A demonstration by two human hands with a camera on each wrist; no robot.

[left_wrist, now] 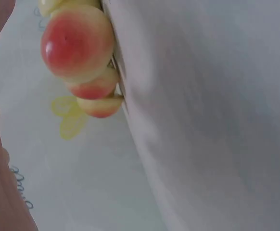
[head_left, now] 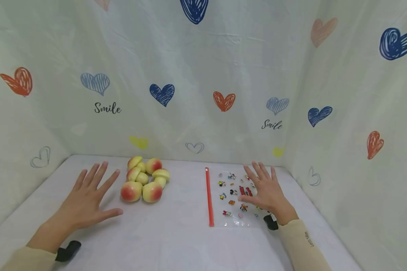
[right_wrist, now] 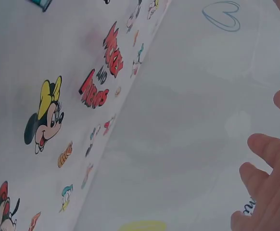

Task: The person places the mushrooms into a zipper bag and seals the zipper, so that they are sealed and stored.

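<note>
My left hand (head_left: 84, 203) is spread with straight fingers at the left of the table, holding nothing. Just right of its fingertips sits a cluster of several mushroom-shaped pieces (head_left: 131, 191), pale yellow with red-blushed caps; their rounded caps (left_wrist: 77, 43) also show in the left wrist view. My right hand (head_left: 268, 192), fingers straight and apart, is over the right part of a clear zip bag (head_left: 217, 220) and hides some of it. Cartoon figures and red lettering (right_wrist: 113, 50) are printed on the bag, and a red slider strip (head_left: 209, 199) runs along its left edge.
A white-covered table (head_left: 176, 244) carries everything. Behind it and at both sides hangs a pale curtain (head_left: 190, 56) printed with hearts and the word Smile. Each wrist wears a black strap mount (head_left: 68, 251), below beige sleeves (head_left: 302, 241).
</note>
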